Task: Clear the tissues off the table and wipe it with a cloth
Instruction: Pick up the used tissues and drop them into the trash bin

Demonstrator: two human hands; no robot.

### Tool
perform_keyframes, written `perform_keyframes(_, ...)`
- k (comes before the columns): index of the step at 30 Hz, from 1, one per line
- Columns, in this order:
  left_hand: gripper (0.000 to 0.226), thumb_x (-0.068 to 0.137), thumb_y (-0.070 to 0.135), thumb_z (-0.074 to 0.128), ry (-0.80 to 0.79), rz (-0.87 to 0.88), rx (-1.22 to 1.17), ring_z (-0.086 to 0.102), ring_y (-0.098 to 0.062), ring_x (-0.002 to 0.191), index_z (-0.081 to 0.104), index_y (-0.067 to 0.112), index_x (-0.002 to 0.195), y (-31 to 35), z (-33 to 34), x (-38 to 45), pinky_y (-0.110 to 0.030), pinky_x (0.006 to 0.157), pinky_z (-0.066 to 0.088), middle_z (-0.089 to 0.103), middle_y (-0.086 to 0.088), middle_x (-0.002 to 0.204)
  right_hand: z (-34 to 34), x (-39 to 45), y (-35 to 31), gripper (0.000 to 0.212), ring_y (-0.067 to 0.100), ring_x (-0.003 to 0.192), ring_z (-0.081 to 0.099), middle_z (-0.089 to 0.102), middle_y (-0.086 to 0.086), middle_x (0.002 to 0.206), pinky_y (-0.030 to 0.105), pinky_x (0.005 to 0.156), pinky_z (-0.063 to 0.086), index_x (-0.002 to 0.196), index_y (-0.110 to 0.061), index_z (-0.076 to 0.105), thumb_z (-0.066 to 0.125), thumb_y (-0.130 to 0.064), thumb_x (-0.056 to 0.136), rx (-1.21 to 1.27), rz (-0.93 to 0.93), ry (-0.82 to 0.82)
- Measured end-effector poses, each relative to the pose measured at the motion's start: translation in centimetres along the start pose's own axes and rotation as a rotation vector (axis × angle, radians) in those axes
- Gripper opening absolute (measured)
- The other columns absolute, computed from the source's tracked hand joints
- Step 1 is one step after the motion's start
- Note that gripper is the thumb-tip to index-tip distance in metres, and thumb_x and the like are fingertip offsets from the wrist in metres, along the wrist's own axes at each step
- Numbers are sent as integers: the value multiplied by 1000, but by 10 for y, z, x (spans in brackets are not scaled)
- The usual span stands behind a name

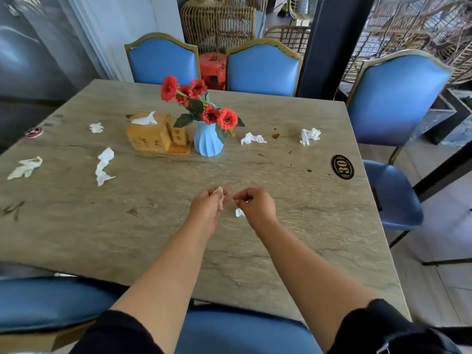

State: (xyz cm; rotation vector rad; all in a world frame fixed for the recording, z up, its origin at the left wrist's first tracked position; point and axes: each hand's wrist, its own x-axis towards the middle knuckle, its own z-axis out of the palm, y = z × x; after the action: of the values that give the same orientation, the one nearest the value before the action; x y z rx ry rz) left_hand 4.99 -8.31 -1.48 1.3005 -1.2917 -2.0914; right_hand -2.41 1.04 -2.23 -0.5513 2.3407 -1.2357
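Both hands hover over the middle of the grey stone table. My left hand grips a crumpled tissue in its curled fingers. My right hand has its fingers curled and pinches a small bit of tissue that pokes out below it. Several crumpled white tissues lie loose on the table: a long one and another at the left, a small one at the far left, and two on the right. No cloth is in view.
A wooden tissue box and a blue vase of red flowers stand mid-table. A black number plate sits near the right edge, brown stains around it. Blue chairs surround the table.
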Motion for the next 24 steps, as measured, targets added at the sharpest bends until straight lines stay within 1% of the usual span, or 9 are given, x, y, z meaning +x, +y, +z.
perform_keyframes(1,16,99,8,49,5,-7,-28,63,-17,81,61,8,89,2,-5,2,-24,76,51,63,-5,82,5,4,3,18,22,104,58,64,4,109,27,85,45,97,-21,74,64,-11,85,-121,-14,25)
perform_keyframes(3,13,98,3,46,5,-28,-74,64,-18,78,59,6,101,6,-15,6,-29,76,54,63,-7,87,16,11,12,31,27,121,44,51,4,128,28,94,37,112,-26,69,59,-10,87,-351,-7,-25)
perform_keyframes(6,24,98,-3,41,10,-58,-66,64,-20,77,56,12,110,9,-32,13,-32,74,54,64,-9,91,30,13,19,42,29,128,35,43,3,139,35,100,39,124,-26,63,53,-3,90,-513,63,-114)
perform_keyframes(9,32,97,-4,36,-33,-85,-24,65,-20,78,59,18,99,11,-48,19,-32,71,53,63,-9,96,45,12,22,41,30,120,44,52,9,121,34,92,46,114,-16,67,48,8,87,-519,83,-87)
perform_keyframes(12,33,96,-4,35,-40,-109,-9,64,-19,77,60,17,93,8,-62,27,-30,71,53,63,-8,93,57,9,17,26,29,105,57,56,10,111,24,77,42,101,-8,71,54,4,85,-410,104,-27)
perform_keyframes(16,30,97,-6,31,-21,-175,-62,55,-18,71,56,10,89,12,-77,31,-30,76,51,55,-9,85,70,-3,-25,17,10,86,51,53,-3,99,14,71,32,100,-14,74,65,-12,85,-154,-12,60)
perform_keyframes(19,31,95,-7,29,6,-217,-154,53,-19,68,53,9,86,21,-87,32,-31,79,51,57,-11,87,86,-13,-57,15,10,82,59,64,-5,95,19,65,41,95,-18,72,68,-13,81,11,-94,39)
perform_keyframes(21,28,98,-3,31,24,-234,-248,59,-21,77,55,9,88,27,-97,31,-38,87,52,60,-12,90,97,-20,-69,15,7,75,58,64,-6,85,13,59,41,91,-16,67,70,-11,77,79,-122,19)
perform_keyframes(24,20,99,6,38,36,-195,-287,61,-21,81,58,7,97,39,-119,23,-35,78,53,60,-13,87,117,-26,-85,11,3,69,53,59,-10,73,13,55,38,82,-18,65,73,-14,75,34,-171,-17)
